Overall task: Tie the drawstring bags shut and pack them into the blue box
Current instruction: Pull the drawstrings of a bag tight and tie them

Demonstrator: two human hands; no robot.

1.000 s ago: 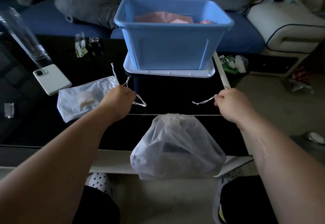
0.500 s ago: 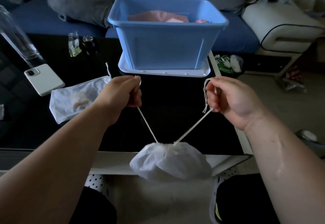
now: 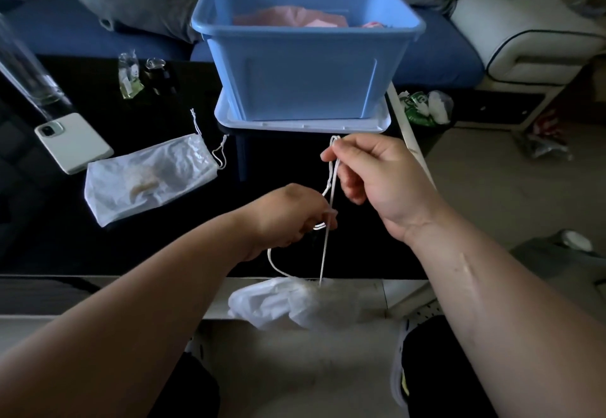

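- The right hand (image 3: 373, 181) is raised with its wrist bent. Its grip pinches the taut cord (image 3: 325, 253) between thumb and forefinger, and the other fingers are loosely curled.
- The left hand (image 3: 292, 217) is lower and just beside it, knuckles up, its grip curled round the slack cord (image 3: 272, 262).
- Both cords run down to the white bag (image 3: 295, 303), which is bunched at the table's (image 3: 164, 247) near edge.
- A second bag (image 3: 147, 178) lies flat on the table to the left.
- The blue box (image 3: 305, 73) stands at the far side of the table.
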